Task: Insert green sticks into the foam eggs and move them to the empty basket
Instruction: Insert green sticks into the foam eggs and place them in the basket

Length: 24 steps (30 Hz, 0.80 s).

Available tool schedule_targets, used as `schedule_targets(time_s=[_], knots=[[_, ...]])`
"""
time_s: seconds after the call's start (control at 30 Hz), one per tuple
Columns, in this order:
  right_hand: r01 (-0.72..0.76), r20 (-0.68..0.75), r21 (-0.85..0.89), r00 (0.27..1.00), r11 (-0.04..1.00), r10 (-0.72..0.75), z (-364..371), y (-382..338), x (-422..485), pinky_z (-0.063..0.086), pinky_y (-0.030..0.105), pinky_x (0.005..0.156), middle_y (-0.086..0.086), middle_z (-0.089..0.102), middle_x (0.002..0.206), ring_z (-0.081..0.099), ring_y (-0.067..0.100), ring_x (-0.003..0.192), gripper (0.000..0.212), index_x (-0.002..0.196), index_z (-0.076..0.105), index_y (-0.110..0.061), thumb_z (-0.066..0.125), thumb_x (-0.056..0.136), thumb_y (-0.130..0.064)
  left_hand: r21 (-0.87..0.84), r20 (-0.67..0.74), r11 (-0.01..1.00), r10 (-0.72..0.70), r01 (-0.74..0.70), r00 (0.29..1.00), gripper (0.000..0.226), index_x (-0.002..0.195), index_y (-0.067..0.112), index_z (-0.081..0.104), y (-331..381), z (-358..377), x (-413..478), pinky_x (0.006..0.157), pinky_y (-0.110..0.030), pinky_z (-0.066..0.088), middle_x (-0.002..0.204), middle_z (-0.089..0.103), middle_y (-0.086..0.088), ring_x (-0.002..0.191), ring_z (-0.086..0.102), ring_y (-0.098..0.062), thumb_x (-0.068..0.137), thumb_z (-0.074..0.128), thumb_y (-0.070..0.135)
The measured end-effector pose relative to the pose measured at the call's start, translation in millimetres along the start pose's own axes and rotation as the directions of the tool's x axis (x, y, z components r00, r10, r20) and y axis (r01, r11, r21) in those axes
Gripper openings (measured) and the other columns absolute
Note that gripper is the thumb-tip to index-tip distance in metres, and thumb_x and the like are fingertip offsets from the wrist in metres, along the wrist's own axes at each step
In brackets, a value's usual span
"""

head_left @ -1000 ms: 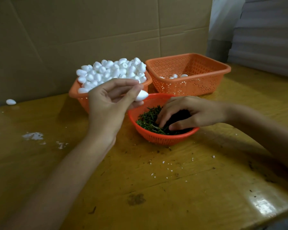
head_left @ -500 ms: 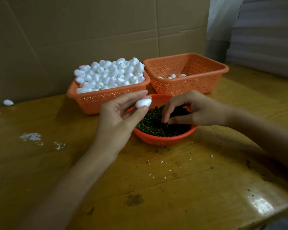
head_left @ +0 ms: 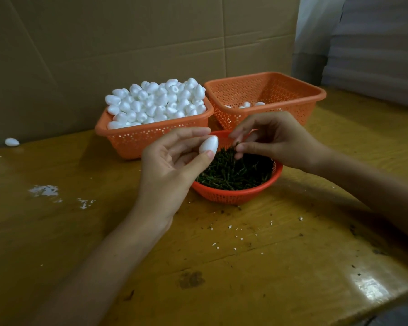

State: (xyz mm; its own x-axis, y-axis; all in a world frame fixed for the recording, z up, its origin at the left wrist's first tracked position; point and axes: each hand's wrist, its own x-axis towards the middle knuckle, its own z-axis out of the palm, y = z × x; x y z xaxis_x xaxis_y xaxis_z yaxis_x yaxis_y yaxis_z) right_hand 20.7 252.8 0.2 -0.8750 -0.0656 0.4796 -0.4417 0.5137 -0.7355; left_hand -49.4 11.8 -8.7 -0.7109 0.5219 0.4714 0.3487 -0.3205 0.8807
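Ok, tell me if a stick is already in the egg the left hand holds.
No, the foam egg in the left hand is bare, and the right hand pinches a green stick apart from it.

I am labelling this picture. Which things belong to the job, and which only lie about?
Job: left hand holding foam egg; right hand pinching green stick; stick basket; full egg basket; nearly empty basket.
Lying about: stray egg; white crumbs; cardboard wall.

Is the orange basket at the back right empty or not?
Nearly empty. A few foam eggs lie on the bottom of the back right basket. Whether they hold sticks, I cannot tell.
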Motion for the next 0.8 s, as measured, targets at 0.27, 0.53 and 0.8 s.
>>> schedule_targets(time_s=[0.27,0.53,0.8], knots=[[-0.004,-0.020,0.030,1.000,1.000,0.005,1.3,-1.7,-1.3,0.064,0.033,0.086,0.016,0.079,0.091,0.079,0.028,0.087,0.019,0.102,0.072,0.002,0.075,0.087,-0.009,0.011,-0.059,1.000,-0.002,0.003,0.998,0.029,0.113,0.014,0.076,-2.5,-2.5,1.8,0.094,-0.034,0.062,0.109,0.080,-0.007,0.101,0.078,-0.023,0.090,0.078,-0.003],[0.012,-0.030,0.008,0.999,1.000,-0.012,3.2,-3.7,-0.8,0.063,0.029,0.079,0.011,0.078,0.083,0.077,0.022,0.077,0.018,0.096,0.072,0.001,0.078,0.084,-0.012,-0.094,-0.071,0.995,-0.040,0.033,0.997,0.025,0.114,0.005,0.070,-3.6,-6.4,4.1,0.085,-0.029,0.062,0.107,0.079,-0.012,0.094,0.080,-0.033,0.091,0.076,-0.004],[-0.008,-0.011,-0.027,1.000,1.000,0.008,4.4,-3.5,-0.7,0.062,0.028,0.074,-0.002,0.077,0.080,0.075,0.019,0.071,0.017,0.095,0.073,-0.002,0.078,0.084,-0.015,-0.069,0.006,0.997,0.016,-0.016,1.000,0.023,0.110,0.004,0.072,-2.1,-8.0,4.7,0.088,-0.036,0.062,0.113,0.079,-0.013,0.100,0.077,-0.035,0.089,0.074,-0.005]])
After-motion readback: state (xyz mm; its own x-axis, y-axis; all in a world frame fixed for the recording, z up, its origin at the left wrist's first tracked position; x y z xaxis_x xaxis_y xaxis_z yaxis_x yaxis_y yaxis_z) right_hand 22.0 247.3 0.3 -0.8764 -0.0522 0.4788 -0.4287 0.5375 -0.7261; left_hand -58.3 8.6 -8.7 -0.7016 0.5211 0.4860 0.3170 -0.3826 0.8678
